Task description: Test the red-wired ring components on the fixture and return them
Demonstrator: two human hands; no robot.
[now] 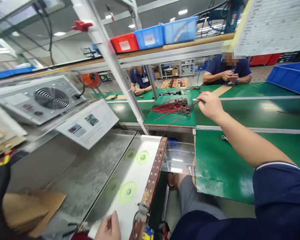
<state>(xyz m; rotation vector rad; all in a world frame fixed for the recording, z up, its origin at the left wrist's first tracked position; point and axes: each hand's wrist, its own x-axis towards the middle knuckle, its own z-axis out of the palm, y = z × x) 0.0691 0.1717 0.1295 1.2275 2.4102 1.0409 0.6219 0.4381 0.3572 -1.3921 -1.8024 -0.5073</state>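
My right hand reaches out over the green work surface, fingers pinched together. A thin red wire shows at its fingertips, beside a pile of red wires with small dark round parts at their ends. At the bottom, my left hand is curled over the near end of a white strip with yellow-green rings. Whatever its fingers may hold is hidden. A brown bar with a row of metal studs runs along the strip's right side. One red wire trails from the pile towards the bar's far end.
A grey fan-vented machine and a tilted instruction sheet stand at left. A slanted white post rises ahead. Blue bins and a red bin sit on the shelf. Two co-workers work across the bench.
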